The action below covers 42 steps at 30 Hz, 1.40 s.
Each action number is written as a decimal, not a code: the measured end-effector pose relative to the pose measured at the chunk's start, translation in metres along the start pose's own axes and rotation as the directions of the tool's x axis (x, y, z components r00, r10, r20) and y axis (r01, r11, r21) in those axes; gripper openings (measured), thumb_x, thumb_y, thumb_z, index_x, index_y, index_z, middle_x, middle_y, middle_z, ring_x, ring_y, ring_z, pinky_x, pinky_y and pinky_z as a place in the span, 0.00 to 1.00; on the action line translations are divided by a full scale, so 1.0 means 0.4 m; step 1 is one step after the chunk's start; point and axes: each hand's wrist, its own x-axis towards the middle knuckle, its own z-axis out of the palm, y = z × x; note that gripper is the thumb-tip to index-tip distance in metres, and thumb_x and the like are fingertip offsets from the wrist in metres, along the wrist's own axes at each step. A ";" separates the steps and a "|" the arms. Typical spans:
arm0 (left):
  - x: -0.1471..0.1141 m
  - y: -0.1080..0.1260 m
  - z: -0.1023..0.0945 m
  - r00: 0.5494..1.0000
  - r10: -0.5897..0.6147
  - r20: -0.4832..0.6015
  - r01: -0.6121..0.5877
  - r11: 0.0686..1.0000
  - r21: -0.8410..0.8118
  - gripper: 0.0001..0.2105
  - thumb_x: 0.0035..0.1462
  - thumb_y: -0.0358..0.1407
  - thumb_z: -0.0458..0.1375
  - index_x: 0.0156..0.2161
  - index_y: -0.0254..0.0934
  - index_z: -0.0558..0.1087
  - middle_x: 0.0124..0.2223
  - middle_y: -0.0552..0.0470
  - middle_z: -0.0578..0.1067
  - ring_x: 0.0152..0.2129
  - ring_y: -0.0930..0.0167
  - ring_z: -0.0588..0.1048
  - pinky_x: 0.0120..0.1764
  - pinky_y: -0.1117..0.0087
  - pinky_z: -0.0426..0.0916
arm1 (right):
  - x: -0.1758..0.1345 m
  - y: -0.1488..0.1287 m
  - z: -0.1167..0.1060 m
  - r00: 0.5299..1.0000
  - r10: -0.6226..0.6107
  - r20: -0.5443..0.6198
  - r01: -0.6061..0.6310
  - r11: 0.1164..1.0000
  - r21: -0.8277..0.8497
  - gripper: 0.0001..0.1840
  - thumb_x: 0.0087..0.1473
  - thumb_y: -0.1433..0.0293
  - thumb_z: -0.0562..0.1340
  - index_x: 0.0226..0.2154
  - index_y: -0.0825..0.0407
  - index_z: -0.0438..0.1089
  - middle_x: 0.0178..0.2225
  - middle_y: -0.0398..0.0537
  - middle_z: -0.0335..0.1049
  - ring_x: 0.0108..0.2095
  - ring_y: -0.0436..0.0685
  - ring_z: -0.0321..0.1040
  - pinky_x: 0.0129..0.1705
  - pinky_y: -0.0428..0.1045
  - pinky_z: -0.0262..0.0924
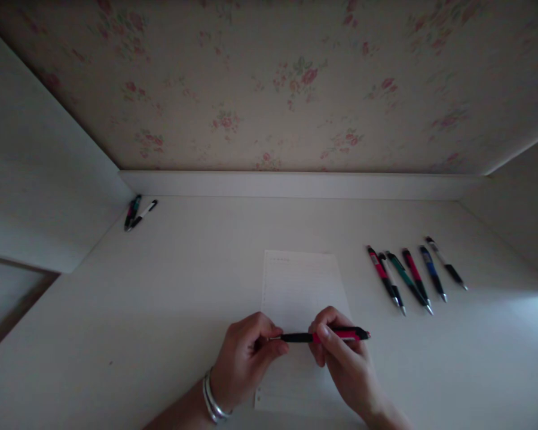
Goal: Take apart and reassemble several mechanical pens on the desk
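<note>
A red and black pen (pixel 298 338) lies level between my two hands, above a sheet of lined paper (pixel 300 286). My left hand (pixel 251 346) pinches its silver tip end between thumb and fingers, which partly hide the tip. Around the red barrel, my right hand (pixel 341 355) is closed, with the thumb on top and the black clip end sticking out to the right. The paper lies flat on the white desk, its lower part partly behind my hands.
To the right lies a row of several pens (pixel 415 275) in red, white, green and blue. A small group of pens (pixel 138 214) rests in the back left corner. White side panels (pixel 40 149) and a flowered wall (pixel 269 89) enclose the desk (pixel 197 269).
</note>
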 end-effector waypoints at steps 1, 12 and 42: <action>0.001 0.001 -0.001 1.000 0.005 -0.004 -0.005 1.000 0.004 0.15 0.60 0.45 0.60 0.29 0.35 0.71 0.25 0.53 0.73 0.20 0.75 0.68 0.24 0.77 0.61 | -0.001 -0.001 0.001 1.000 0.011 0.014 -0.011 1.000 0.008 0.17 0.54 0.57 0.67 0.26 0.52 0.67 0.17 0.40 0.64 0.18 0.47 0.56 0.22 0.44 0.46; 0.003 0.021 -0.006 0.996 -0.076 0.050 0.071 0.992 0.106 0.18 0.64 0.44 0.54 0.27 0.35 0.71 0.20 0.57 0.66 0.17 0.76 0.63 0.22 0.76 0.55 | -0.001 0.014 -0.005 0.998 0.002 0.063 -0.008 0.994 0.107 0.13 0.56 0.62 0.67 0.26 0.52 0.67 0.17 0.39 0.64 0.19 0.47 0.57 0.24 0.45 0.47; -0.001 0.020 0.004 0.939 -0.322 0.124 0.341 0.919 -0.198 0.20 0.66 0.49 0.47 0.37 0.34 0.72 0.22 0.57 0.64 0.15 0.77 0.63 0.19 0.77 0.56 | -0.015 0.011 -0.010 0.996 -0.009 0.088 0.011 1.000 -0.022 0.10 0.50 0.62 0.68 0.30 0.49 0.69 0.25 0.40 0.60 0.26 0.51 0.53 0.28 0.48 0.48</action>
